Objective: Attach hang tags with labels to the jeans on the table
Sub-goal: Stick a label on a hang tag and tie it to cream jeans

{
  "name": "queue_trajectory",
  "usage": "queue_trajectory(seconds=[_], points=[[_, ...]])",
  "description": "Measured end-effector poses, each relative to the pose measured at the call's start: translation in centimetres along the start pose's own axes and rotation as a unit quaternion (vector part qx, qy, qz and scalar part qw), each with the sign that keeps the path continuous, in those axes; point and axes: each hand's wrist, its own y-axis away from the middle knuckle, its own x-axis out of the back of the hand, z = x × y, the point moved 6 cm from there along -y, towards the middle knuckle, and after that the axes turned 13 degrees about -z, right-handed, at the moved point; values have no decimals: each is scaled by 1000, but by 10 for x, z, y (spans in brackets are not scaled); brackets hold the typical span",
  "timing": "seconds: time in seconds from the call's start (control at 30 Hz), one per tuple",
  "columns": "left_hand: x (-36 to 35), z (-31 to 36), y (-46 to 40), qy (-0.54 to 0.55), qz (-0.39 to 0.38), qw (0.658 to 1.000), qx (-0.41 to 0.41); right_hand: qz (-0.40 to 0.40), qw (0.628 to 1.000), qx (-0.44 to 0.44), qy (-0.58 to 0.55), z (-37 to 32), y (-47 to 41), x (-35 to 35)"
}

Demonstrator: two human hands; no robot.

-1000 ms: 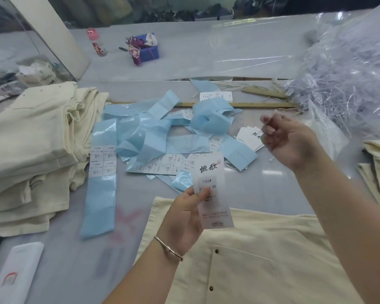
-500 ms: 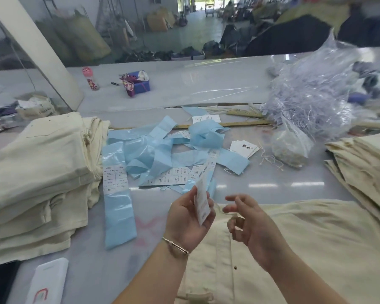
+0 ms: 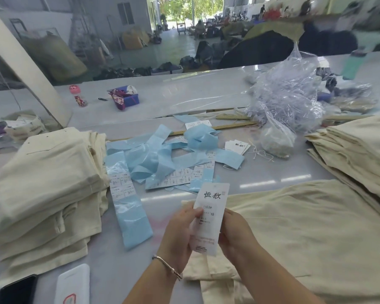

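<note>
A white hang tag (image 3: 210, 212) with black printing stands upright between my hands, over the near edge of a cream pair of jeans (image 3: 294, 233) spread on the table. My left hand (image 3: 180, 233) pinches the tag's left edge with thumb and fingers. My right hand (image 3: 235, 235) holds its right side, fingers curled behind it. Blue label backing strips (image 3: 127, 213) with small white size stickers lie in a heap beyond. A small stack of spare hang tags (image 3: 237, 147) lies farther back.
Folded cream jeans are stacked at the left (image 3: 44, 178) and at the right (image 3: 358, 148). A clear bag of plastic fasteners (image 3: 287, 99) sits at the back right. A white case (image 3: 72, 286) and a dark phone (image 3: 18, 290) lie near the front left edge. A wooden ruler (image 3: 226, 126) lies behind the strips.
My right hand came down from the back right to the tag and took hold of its right side. The tag turned from edge-on to facing me. The view tilted up.
</note>
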Motion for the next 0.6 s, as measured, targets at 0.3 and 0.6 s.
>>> queue_trajectory(seconds=[0.3,0.6], points=[[30,14,31,-197,103,974,-51,36,983,100,-149,-18,8,11],[3,29,33,-284,5,950,-131,112,838,222,486,-71,43,-6]])
